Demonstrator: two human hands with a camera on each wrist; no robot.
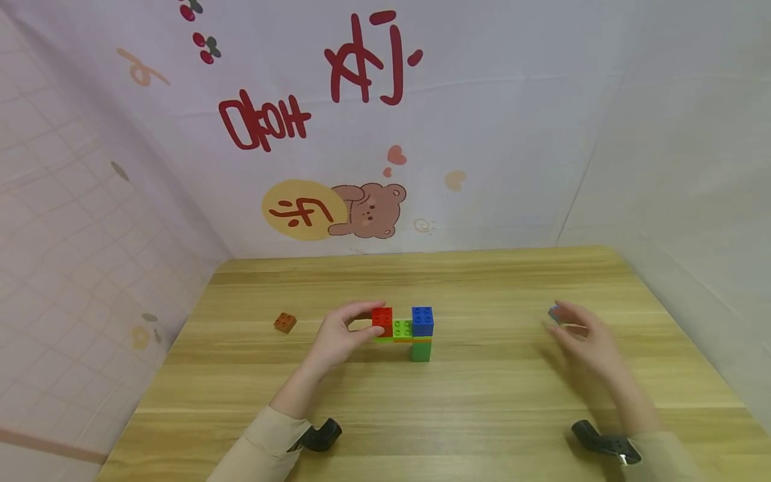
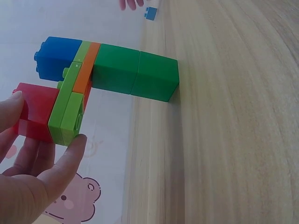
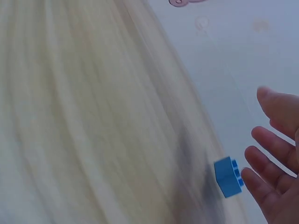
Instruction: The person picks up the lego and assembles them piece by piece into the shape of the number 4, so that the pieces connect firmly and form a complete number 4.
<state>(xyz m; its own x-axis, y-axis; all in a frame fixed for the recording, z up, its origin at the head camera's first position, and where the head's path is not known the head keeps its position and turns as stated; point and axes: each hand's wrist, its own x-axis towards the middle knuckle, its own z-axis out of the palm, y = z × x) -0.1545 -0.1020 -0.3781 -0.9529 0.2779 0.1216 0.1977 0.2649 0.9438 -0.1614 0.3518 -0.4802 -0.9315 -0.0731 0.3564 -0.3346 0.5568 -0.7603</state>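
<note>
A block tower stands near the middle of the table, with stacked green bricks [image 2: 135, 72] at its base. Above them come an orange plate [image 2: 88, 70] and lime-green pieces [image 2: 67, 105], which jut out to the left. A dark blue brick [image 1: 423, 323] tops the tower; a red brick [image 1: 383, 320] sits on the jutting end. My left hand [image 1: 338, 337] pinches the red brick between thumb and fingers, one fingertip at the lime piece's underside. My right hand [image 1: 589, 340] hovers with parted, loosely bent fingers beside a light blue brick [image 3: 228, 177] on the table.
An orange-brown brick [image 1: 285, 323] lies on the wooden table [image 1: 482, 402], left of the tower. Behind the table hangs a white printed cloth [image 1: 512, 167], with more pale cloth along both sides. Black straps with mounts [image 1: 322, 435] sit at both wrists.
</note>
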